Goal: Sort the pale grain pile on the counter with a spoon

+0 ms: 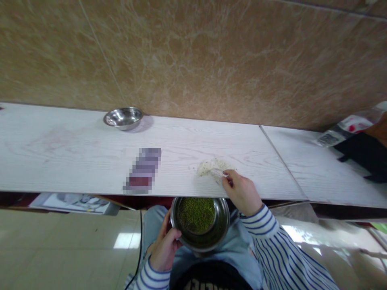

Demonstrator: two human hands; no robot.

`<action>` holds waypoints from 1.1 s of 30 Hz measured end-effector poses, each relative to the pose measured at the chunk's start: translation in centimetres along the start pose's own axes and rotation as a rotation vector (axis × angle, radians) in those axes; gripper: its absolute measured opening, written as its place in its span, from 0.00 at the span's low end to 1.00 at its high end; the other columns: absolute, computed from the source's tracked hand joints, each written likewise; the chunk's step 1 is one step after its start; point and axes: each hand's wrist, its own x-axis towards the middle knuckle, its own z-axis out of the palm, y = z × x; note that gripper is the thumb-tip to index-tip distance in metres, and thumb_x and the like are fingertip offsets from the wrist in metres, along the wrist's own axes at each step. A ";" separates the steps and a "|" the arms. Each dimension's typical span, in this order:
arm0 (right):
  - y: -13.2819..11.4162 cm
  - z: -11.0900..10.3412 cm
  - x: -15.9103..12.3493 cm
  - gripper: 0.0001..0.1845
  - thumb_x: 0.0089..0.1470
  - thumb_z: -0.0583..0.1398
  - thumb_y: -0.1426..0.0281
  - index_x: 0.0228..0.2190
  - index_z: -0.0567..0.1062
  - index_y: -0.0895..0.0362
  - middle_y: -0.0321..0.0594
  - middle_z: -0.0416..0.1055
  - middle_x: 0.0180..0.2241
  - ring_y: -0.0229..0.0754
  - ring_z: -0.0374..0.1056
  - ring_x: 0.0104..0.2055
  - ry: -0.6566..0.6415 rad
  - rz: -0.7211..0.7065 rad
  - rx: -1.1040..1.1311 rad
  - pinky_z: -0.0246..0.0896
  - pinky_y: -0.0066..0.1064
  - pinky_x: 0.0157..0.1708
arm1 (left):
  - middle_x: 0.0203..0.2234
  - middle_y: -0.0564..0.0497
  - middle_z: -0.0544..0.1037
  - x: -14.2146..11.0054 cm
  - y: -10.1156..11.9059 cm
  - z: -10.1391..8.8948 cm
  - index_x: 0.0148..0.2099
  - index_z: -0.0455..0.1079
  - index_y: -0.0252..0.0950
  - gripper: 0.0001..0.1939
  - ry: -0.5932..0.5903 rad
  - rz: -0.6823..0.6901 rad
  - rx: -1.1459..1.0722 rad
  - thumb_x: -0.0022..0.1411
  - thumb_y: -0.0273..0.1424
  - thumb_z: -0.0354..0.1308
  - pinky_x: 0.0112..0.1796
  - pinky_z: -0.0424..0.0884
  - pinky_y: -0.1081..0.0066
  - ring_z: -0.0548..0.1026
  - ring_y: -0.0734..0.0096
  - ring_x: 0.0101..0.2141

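A steel bowl full of small green beans, which look like mung beans, is tilted over my lap just below the table edge. My left hand grips its left rim, thumb over the edge. On the table lies a small spread of pale, rice-like grains with a few dark specks. My right hand reaches to the right side of these grains, thumb and forefinger pinched together. A pale translucent piece shows by the fingertips; its kind is unclear.
An empty steel bowl stands by the wall at the back left. A blurred-out flat object lies near the table's front edge. A plastic package and a black item lie at the far right. An open drawer holds papers below left.
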 end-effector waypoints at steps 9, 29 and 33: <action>0.6 -1.3 1.3 0.13 0.55 0.51 0.68 0.39 0.71 0.56 0.40 0.75 0.29 0.40 0.71 0.29 0.041 -0.007 -0.067 0.60 0.29 0.28 | 0.43 0.50 0.73 0.0 -0.4 0.5 0.58 0.59 0.44 0.40 -0.015 0.000 0.029 0.38 0.23 0.55 0.22 0.61 0.75 0.69 0.69 0.32; -1.5 -0.6 0.6 0.12 0.56 0.51 0.70 0.39 0.71 0.56 0.41 0.75 0.33 0.39 0.70 0.33 -0.039 -0.137 0.030 0.61 0.30 0.35 | 0.46 0.49 0.71 0.2 -0.3 0.3 0.58 0.58 0.44 0.40 -0.039 -0.009 0.010 0.39 0.23 0.55 0.28 0.67 0.71 0.69 0.69 0.33; -1.2 -0.7 0.3 0.12 0.56 0.51 0.69 0.39 0.71 0.56 0.40 0.75 0.32 0.39 0.69 0.31 -0.035 -0.137 0.034 0.61 0.30 0.34 | 0.47 0.49 0.70 0.1 -0.2 0.4 0.57 0.59 0.44 0.39 -0.032 -0.007 -0.001 0.39 0.23 0.55 0.29 0.68 0.71 0.69 0.69 0.34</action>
